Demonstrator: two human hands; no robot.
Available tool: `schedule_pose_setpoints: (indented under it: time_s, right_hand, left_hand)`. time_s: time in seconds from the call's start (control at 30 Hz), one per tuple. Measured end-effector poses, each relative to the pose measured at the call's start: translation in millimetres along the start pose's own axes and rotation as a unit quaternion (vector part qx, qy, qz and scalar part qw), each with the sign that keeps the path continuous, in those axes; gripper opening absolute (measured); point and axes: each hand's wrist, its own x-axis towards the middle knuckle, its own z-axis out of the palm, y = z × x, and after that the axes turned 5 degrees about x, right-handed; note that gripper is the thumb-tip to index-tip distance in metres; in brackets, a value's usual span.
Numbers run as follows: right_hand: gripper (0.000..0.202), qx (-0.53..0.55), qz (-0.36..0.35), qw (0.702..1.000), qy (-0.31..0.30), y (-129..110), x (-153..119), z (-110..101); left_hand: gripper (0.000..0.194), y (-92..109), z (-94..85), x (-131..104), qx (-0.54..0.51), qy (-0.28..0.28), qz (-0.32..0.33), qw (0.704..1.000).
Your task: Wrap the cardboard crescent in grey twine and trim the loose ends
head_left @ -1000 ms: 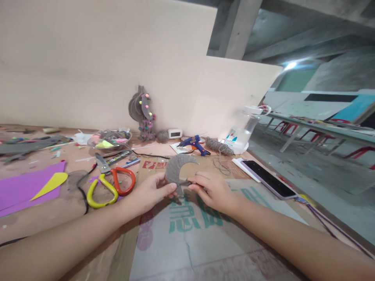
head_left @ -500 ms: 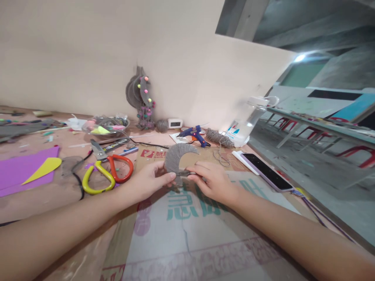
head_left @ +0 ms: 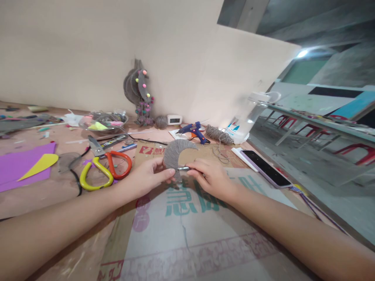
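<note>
Between the thumb and fingers of my left hand (head_left: 152, 175) is a crescent moon (head_left: 172, 153) wrapped in grey yarn, held upright with its points toward the right. My right hand (head_left: 211, 177) pinches a thin silvery tool (head_left: 184, 168); its exact kind is too small to make out. The tool's tip is at the crescent's inner edge, close to my left thumb. Below the crescent, a strand of grey yarn (head_left: 184, 230) trails down over the printed cardboard (head_left: 158, 253). My fingers hide the crescent's lower left side.
Scissors (head_left: 96, 175) with yellow and red handles lie left, beside purple foam sheets (head_left: 17, 168) and a yellow piece (head_left: 41, 166). Behind stand a blue glue gun (head_left: 193, 132), grey yarn (head_left: 218, 134), a bowl (head_left: 104, 128) and a water bottle (head_left: 243, 121). A phone (head_left: 266, 168) lies right.
The silvery tool now shows more plainly between my right fingers and the crescent, where a darker grey shape was before. The crescent stays in my left hand; the view has shifted slightly.
</note>
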Motion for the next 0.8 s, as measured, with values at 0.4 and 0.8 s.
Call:
schedule_pose_setpoints:
  time_s: [0.4,0.8]
  right_hand:
    - [0.020,0.365,0.311,0.875,-0.062,-30.9,17.5,-0.4]
    - [0.016,0.345,0.275,0.897,0.015,-23.7,11.7,7.2]
  left_hand:
    - [0.020,-3.7,0.2,0.8,0.005,0.001,-0.004,1.000]
    - [0.018,0.4,-1.4,0.4,0.011,0.002,-0.005,1.000]
